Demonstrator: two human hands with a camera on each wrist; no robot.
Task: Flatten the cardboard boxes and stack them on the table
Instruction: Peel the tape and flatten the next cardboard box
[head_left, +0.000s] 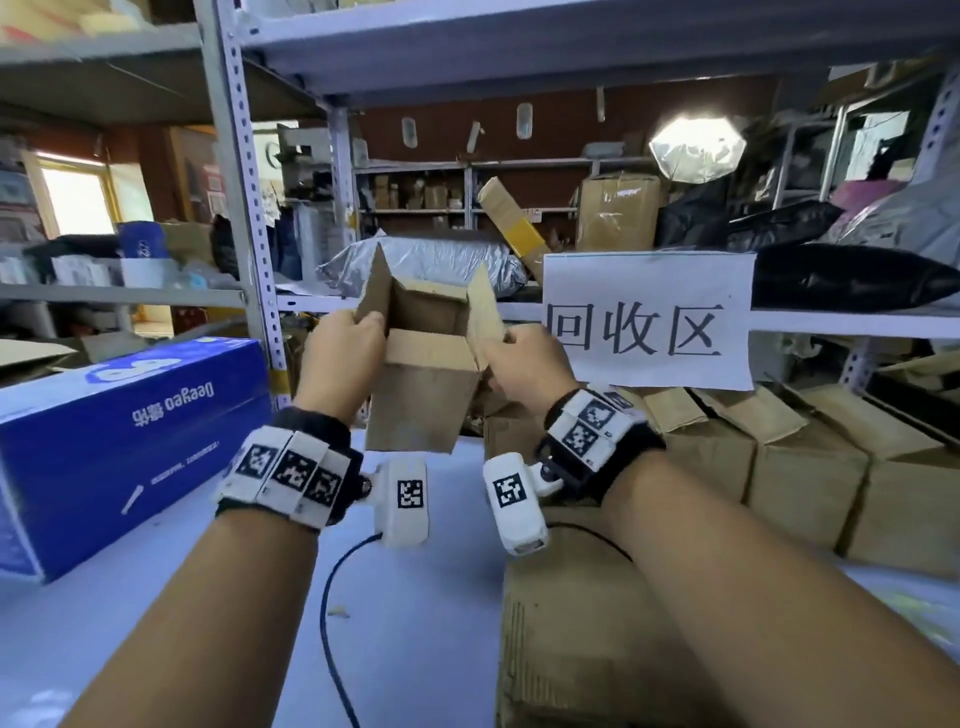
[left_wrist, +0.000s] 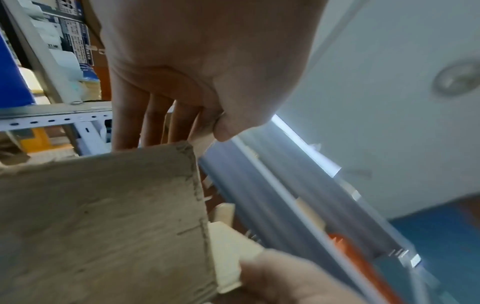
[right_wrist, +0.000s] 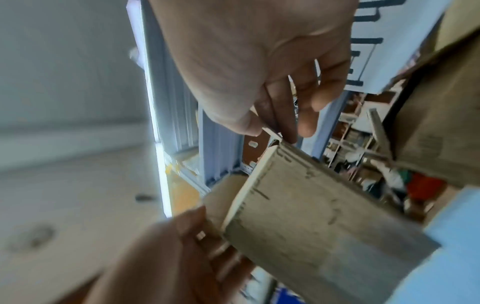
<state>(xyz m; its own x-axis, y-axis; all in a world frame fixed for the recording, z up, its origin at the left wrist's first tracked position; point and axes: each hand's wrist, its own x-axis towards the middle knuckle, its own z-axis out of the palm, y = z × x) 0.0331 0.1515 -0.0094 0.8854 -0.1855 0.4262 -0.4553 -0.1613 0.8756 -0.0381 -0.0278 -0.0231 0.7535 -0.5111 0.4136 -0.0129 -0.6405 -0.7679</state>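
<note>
Pinching opposite top flaps, left hand (head_left: 340, 358) & right hand (head_left: 524, 364) held small cardboard box (head_left: 421, 395) above table (head_left: 208, 571).

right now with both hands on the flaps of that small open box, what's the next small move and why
Probably push the two sides toward each other so the small box collapses flat. The left hand and right hand each pinch a side flap, the top is open, and the box is held above the table in its full shape. Whether its bottom is open cannot be told.
</note>
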